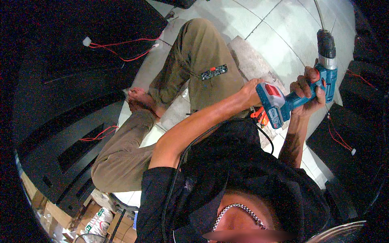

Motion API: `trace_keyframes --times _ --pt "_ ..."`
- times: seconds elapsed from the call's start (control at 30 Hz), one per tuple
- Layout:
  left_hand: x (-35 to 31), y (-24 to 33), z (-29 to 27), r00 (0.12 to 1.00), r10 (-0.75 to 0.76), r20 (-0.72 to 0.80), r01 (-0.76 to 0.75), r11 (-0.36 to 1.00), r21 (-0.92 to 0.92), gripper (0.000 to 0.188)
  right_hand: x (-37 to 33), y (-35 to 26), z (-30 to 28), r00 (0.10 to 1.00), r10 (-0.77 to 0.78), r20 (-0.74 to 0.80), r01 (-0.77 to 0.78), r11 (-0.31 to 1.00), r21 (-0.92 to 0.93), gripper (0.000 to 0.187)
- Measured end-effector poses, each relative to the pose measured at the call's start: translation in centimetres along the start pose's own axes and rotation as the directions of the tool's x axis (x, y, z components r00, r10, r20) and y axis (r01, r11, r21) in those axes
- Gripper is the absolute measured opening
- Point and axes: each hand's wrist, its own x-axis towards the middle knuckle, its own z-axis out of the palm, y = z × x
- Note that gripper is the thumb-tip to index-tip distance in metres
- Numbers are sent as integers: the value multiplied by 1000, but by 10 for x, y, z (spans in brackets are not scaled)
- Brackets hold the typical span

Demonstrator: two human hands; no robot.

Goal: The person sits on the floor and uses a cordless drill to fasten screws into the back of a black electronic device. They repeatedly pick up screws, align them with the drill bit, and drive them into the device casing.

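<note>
On the right side of the head view, held over the tiled floor (275, 40), we note the drill (292, 101) in our right hand (306, 107), its fingers (301, 86) curled around the grip. Trigger contact: cannot tell, hand covers it. The chuck (326, 44) points away from us with a long thin bit (320, 16), its tip beyond the upper edge. Our left hand (251, 93) is beside the battery (274, 106), fingers mostly hidden; whether they pinch or merely touch anything, we cannot tell. Dark panels (44, 125) flank us, loose red wires (139, 39) on both sides.

Risks, our judgement: an accidental trigger squeeze would spin the bit with its tip out of view. A wide swing to the right could hook the wires there or scratch the panel. A loose grip might let the drill twist. The black cord (268, 135) near the battery could snag if the drill were drawn inward.
</note>
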Motion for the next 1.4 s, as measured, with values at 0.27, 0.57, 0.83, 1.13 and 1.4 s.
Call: trace_keyframes --times 0.27,0.57,0.83,1.13,1.4 --pt "19 -13 -1 969 -243 32 244 946 -215 28 -6 2 -9 999 40 -22 -40 999 -15 74" --pt "-31 1 -194 831 -457 -318 69 652 -755 16 -8 17 -18 987 145 -68 -148 988 -33 33" --pt "-106 7 -269 589 -371 -718 105 916 -388 15 -5 48 -15 911 363 -196 -411 835 -366 44" --pt "-127 13 -283 582 -348 -735 131 932 -337 15 2 46 6 876 456 -158 -481 798 -363 43" --pt "-129 17 -278 553 -348 -757 128 933 -335 14 2 51 8 874 471 -116 -480 803 -353 43"
